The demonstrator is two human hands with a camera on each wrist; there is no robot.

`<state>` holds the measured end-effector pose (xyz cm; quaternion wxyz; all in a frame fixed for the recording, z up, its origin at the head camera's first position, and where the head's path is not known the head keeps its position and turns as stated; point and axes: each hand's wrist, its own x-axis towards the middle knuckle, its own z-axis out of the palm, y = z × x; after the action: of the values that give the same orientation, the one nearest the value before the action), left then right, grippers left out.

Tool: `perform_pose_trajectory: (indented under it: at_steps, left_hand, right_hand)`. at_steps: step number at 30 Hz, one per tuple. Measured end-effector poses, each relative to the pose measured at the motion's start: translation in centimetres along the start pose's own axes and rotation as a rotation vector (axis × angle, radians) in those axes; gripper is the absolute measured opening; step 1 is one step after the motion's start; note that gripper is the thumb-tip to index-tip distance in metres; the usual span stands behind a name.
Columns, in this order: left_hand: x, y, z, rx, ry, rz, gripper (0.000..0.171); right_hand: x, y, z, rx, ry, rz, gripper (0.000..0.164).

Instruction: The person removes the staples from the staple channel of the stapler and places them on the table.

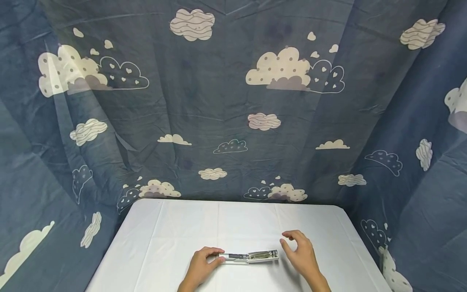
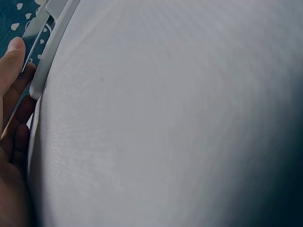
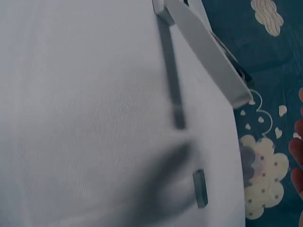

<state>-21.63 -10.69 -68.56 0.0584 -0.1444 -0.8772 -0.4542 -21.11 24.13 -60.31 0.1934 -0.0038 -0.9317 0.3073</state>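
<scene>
A white stapler (image 1: 235,256) lies opened out on the table, its metal inside facing up. The left hand (image 1: 202,265) pinches its left end between thumb and fingers. In the left wrist view, the left hand (image 2: 12,118) is at the end of the stapler's white base (image 2: 49,61). To the right of the stapler, the right hand (image 1: 300,253) hovers apart from it, thumb and fingers spread with nothing between them. The right wrist view shows the stapler's raised white top arm (image 3: 208,47), a small dark grey block like a staple strip (image 3: 200,189) on the table, and fingertips (image 3: 297,151) at the edge.
A white cloth covers the table (image 1: 175,227). Behind and at both sides hangs a dark blue curtain (image 1: 204,93) printed with clouds. Shadows of the stapler and right hand fall across the cloth.
</scene>
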Motion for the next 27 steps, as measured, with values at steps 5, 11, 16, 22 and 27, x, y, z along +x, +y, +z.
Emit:
perform_pose_trajectory:
  at_steps: [5,11,16,22,27]
  left_hand:
    - [0.0,-0.1,0.0,0.006,-0.004,-0.002,0.029]
    - [0.0,0.1,-0.1,-0.002,-0.013,-0.006,0.029]
    - [0.0,0.0,-0.3,0.002,-0.019,-0.010,0.031]
    - [0.1,0.0,-0.2,0.002,-0.023,-0.027,0.031]
    - [0.1,0.1,-0.1,-0.012,-0.028,-0.051,0.030]
  right_hand:
    - [0.0,-1.4,0.8,0.044,-0.030,-0.020,0.020]
    - [-0.2,-3.1,2.3,0.070,-0.062,-0.022,0.021]
    - [-0.4,-4.7,4.0,0.083,-0.098,-0.047,0.020]
    - [-1.0,-6.3,5.4,0.107,-0.132,-0.108,0.017]
    - [-1.8,-6.9,6.4,0.121,-0.160,-0.166,0.016]
